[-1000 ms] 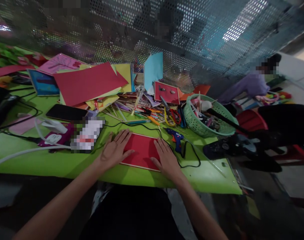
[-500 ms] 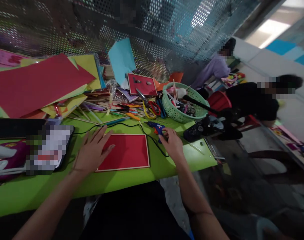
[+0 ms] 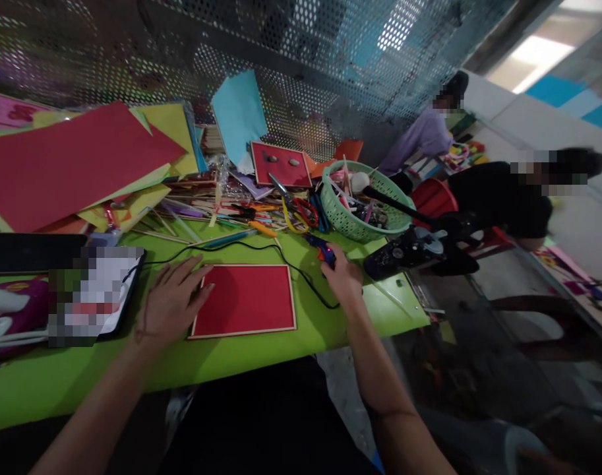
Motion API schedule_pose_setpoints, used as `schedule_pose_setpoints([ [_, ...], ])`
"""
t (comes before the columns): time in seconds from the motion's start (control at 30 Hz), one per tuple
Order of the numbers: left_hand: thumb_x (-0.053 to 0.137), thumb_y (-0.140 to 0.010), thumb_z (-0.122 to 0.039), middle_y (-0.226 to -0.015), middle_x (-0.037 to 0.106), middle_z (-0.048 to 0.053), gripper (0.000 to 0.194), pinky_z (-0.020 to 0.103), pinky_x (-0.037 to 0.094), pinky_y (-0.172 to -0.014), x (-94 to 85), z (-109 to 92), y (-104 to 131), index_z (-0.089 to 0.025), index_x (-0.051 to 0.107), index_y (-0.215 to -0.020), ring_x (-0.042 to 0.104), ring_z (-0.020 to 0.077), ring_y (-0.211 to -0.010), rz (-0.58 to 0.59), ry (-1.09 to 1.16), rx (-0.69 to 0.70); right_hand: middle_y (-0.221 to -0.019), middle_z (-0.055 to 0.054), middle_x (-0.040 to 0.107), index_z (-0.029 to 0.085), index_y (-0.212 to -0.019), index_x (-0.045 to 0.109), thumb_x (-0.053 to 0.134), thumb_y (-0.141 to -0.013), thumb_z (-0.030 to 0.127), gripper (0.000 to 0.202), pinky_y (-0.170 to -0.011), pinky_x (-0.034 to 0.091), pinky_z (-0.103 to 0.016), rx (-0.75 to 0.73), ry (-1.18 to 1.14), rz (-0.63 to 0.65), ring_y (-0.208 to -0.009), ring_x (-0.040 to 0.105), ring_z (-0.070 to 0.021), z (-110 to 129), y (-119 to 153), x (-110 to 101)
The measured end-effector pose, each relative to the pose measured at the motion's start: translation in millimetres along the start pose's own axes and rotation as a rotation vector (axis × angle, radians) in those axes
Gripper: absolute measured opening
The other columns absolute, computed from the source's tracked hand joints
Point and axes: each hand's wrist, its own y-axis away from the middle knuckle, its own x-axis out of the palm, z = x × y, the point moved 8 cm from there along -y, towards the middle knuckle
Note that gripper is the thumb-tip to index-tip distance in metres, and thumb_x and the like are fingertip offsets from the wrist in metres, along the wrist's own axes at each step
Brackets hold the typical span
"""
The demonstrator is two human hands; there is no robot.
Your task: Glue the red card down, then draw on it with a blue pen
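A red rectangular panel (image 3: 248, 300) with a pale thin frame lies flat on the green tabletop in front of me. My left hand (image 3: 175, 297) rests at its left edge, fingers spread and holding nothing. To the right of the panel, my right hand (image 3: 344, 277) has its fingers wrapped around a blue hot glue gun (image 3: 325, 252) with an orange trigger. The gun's nozzle points up and left, and part of its handle is hidden by my fingers. Its black cord (image 3: 301, 274) loops along the panel's top right corner.
A green basket (image 3: 362, 227) of craft supplies stands behind my right hand, beside a black stand-like device (image 3: 394, 254). Scissors (image 3: 298, 218), sticks and a smaller red framed panel (image 3: 281, 168) lie behind. Coloured paper (image 3: 78, 165) and a phone (image 3: 100, 290) are at left. Two people sit at right.
My right hand has closed around the glue gun and turned it, its nozzle shifting right. My left hand has slid slightly left and down along the panel's edge.
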Motion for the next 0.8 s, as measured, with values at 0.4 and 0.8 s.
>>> schedule_pose_setpoints([
  [0.4,0.047,-0.102,-0.035,-0.138,0.069,0.011,0.038,0.045,0.045,-0.113,-10.1,-25,-11,-0.020,0.068,-0.130,0.062,0.0266,-0.127,-0.001,0.039,0.052,-0.108,-0.011,0.072,0.024,-0.138,0.064,0.051,-0.099,0.038,0.044,-0.080,0.051,-0.038,-0.359,-0.117,-0.218,-0.091,0.066,-0.0278,48,13,-38],
  [0.8,0.042,-0.105,-0.037,-0.099,0.076,0.010,0.038,0.043,0.046,-0.095,-0.6,-27,-44,-0.017,0.074,-0.097,0.067,0.0255,-0.103,0.041,0.012,0.009,-0.119,-0.010,0.075,0.023,-0.122,0.074,0.055,-0.096,0.013,0.033,-0.101,0.047,-0.042,-1.017,0.111,0.080,-0.114,0.063,-0.0276,243,9,33],
])
